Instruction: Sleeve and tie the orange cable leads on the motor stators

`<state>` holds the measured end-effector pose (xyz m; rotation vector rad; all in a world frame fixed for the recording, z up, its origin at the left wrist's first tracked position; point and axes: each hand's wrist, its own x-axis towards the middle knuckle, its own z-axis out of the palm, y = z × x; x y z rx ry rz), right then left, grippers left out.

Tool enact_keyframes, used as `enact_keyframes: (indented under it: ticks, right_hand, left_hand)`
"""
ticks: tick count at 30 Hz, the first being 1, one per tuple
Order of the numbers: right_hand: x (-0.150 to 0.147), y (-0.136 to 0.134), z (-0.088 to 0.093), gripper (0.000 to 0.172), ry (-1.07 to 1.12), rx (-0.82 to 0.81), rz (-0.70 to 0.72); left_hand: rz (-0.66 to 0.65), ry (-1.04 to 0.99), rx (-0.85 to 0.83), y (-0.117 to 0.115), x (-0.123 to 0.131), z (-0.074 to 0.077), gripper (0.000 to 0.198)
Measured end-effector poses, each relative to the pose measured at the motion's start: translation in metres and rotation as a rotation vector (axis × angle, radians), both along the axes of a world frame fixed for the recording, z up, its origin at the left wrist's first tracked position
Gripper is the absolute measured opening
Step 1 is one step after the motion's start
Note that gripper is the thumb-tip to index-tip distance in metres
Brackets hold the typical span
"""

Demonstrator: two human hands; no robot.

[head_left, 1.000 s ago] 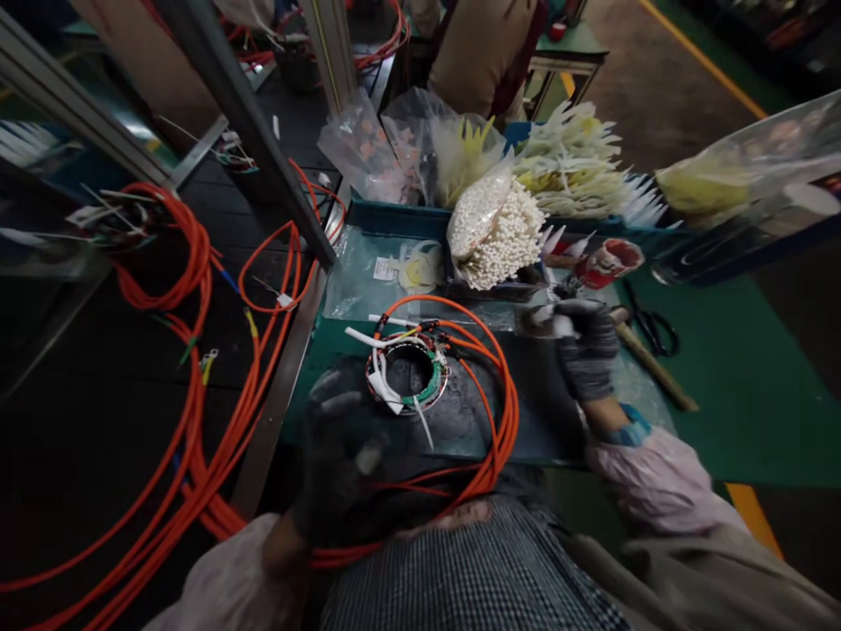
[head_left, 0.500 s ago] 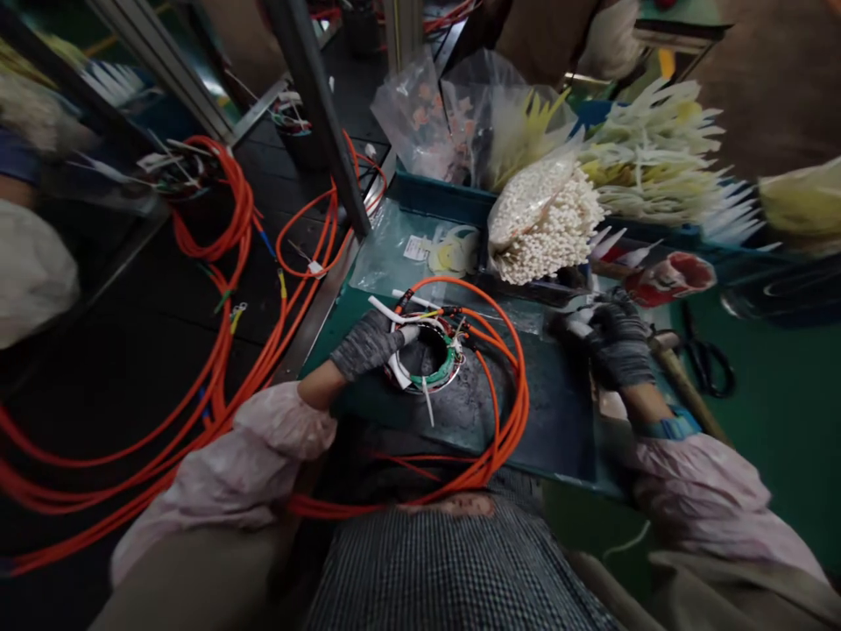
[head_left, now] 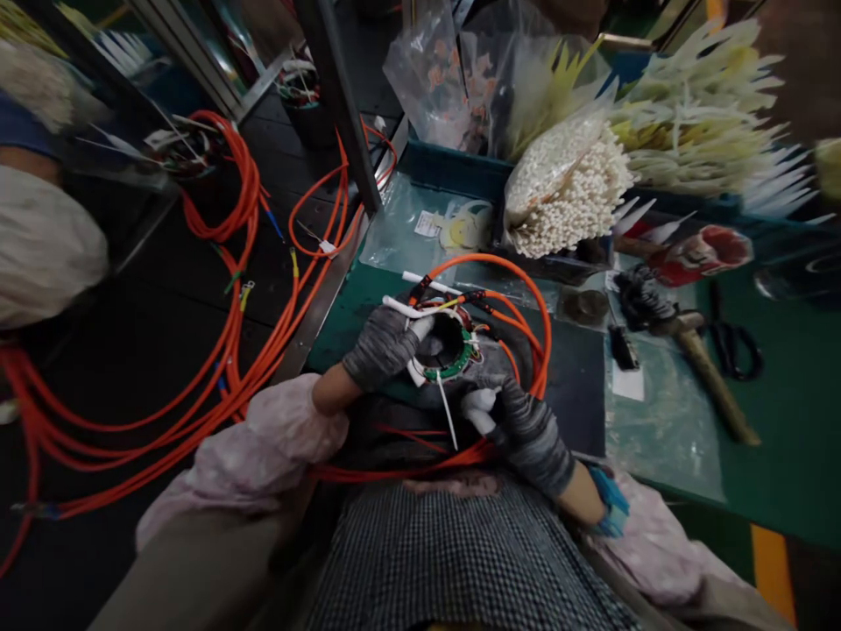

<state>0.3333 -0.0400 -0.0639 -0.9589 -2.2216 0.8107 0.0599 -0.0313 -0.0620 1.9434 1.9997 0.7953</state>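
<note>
A ring-shaped motor stator (head_left: 468, 349) with green and white lacing lies on the bench, its bore facing up. My left hand (head_left: 386, 346), in a grey glove with a white-covered thumb, grips the stator's left side, thumb at the inner edge. A white cable tie tail (head_left: 447, 412) sticks out from its near side. Thick orange cables (head_left: 535, 302) and white sleeving (head_left: 400, 307) come off the ring. Just right of the tie, my right hand (head_left: 529, 429) is closed, its white-covered fingertips together; what they hold, if anything, I cannot make out.
On the right lie a hammer (head_left: 713, 377), black scissors (head_left: 736, 337) and a red can (head_left: 710, 250). Behind stand a bag of white sticks (head_left: 568, 188) and yellowish sleeve bundles (head_left: 696, 123). Orange cable coils (head_left: 229, 193) and a person's sleeve (head_left: 49, 245) are at left.
My right hand has come from the tools on the right to beside the stator's near right side. My left hand keeps its hold. The view has shifted slightly.
</note>
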Motion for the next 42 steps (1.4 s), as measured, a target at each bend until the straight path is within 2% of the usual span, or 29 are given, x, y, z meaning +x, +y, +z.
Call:
enact_keyframes:
  ticks: [2, 6, 10, 16, 21, 27, 34, 38, 42]
  right_hand:
    - [0.005, -0.004, -0.002, 0.03, -0.038, 0.011, -0.009]
    - [0.018, -0.007, 0.0, 0.04, -0.08, -0.073, 0.079]
    - [0.024, -0.006, 0.006, 0.044, -0.088, -0.074, 0.105]
    - [0.022, 0.0, 0.029, 0.025, -0.067, 0.053, 0.159]
    - [0.012, 0.003, 0.034, 0.02, -0.019, 0.299, 0.098]
    - [0.002, 0.01, 0.039, 0.013, -0.012, 0.316, 0.13]
    - [0.009, 0.012, 0.037, 0.019, -0.053, 0.287, 0.156]
    - [0.022, 0.016, 0.037, 0.02, -0.115, 0.24, 0.114]
    - [0.035, 0.026, 0.042, 0.026, -0.214, 0.178, 0.035]
  left_hand:
    - [0.03, 0.007, 0.07, -0.017, 0.016, 0.002, 0.028]
    - [0.077, 0.053, 0.26, -0.035, 0.038, 0.009, 0.032]
    - [0.017, 0.085, 0.312, -0.044, 0.044, 0.014, 0.035]
    - [-0.029, -0.022, 0.243, -0.057, 0.052, 0.032, 0.042]
    - [-0.033, -0.048, 0.256, -0.065, 0.051, 0.031, 0.046]
    - [-0.034, -0.074, 0.265, -0.066, 0.048, 0.026, 0.044]
    - [-0.051, -0.037, 0.272, -0.061, 0.051, 0.035, 0.043]
    - [-0.045, 0.05, 0.214, -0.054, 0.056, 0.041, 0.04]
    - [-0.116, 0.164, 0.186, -0.036, 0.061, 0.044, 0.037]
